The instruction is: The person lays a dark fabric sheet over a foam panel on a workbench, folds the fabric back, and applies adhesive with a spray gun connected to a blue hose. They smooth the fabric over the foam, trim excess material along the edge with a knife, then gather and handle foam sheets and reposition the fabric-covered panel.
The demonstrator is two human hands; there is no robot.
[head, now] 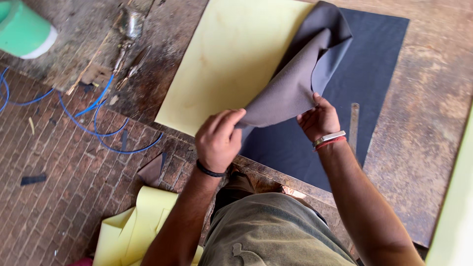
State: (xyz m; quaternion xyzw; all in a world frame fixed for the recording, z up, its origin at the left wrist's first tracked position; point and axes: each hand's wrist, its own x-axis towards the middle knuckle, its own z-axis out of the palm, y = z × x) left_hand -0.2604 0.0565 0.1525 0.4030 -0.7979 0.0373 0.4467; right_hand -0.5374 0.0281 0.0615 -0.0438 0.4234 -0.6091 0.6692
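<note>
Two bare hands, both pinching one grey cloth (pixel 300 79) above a worn workbench (pixel 423 148). Left hand (pixel 218 139): fingers curled tight, gripping the cloth's near edge from above; black band on the wrist. Right hand (pixel 320 119): thumb and fingertips pressed together on the same edge, a little further right; silver and red bands on the wrist.

Cloth lifted and peeled back, folded over itself into a loose cone. Long axis from the hands at the near edge up and away to a rounded tip at the far right. Beneath it, lying flat, a dark sheet (pixel 364 83) of similar material, and just left of that, touching, a pale yellow foam sheet (pixel 231 59). Metal ruler (pixel 354 127) resting on the dark sheet near the right hand.

Risks, as a judgement: cloth slipping from so shallow a pinch, or creasing where it folds; a dragged edge nudging the ruler or shifting the foam.

Further out: scissors (pixel 132 69) and blue cord (pixel 98 123) at the left, green tub (pixel 22 29) in the corner, more yellow foam (pixel 128 231) on the brick floor (pixel 49 187).
</note>
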